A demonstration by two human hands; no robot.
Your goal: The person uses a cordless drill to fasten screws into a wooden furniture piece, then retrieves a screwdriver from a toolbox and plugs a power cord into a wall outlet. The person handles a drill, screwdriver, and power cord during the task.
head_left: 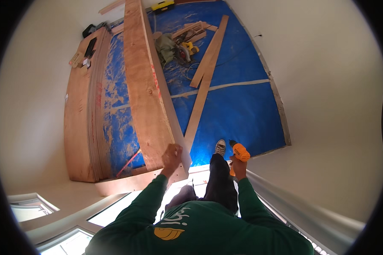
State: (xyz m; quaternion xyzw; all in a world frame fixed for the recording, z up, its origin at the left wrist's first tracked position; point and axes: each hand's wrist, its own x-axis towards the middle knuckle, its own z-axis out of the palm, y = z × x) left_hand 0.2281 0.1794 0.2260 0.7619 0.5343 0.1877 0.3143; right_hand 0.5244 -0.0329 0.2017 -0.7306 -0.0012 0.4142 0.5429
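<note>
An orange cordless drill (240, 153) is in my right hand (239, 168), which is wrapped round its grip; the dark chuck points away from me, up and to the left. My left hand (172, 158) is closed, its fingers drawn together over the near end of a long plywood box beam (145, 85). Whether a small thing sits between those fingers is hidden. Close below that hand, a plywood crosspiece (127, 182) meets the beam at a corner, with small dark dots along its face.
Blue sheeting (242, 110) with sawdust covers the floor. Two long boards (206, 76) lie right of the beam, beyond them a yellow circular saw (187, 51), a green bag (164, 47) and offcuts. Stacked plywood sheets (78, 127) stand left. A red-marked strip (129, 163) lies between.
</note>
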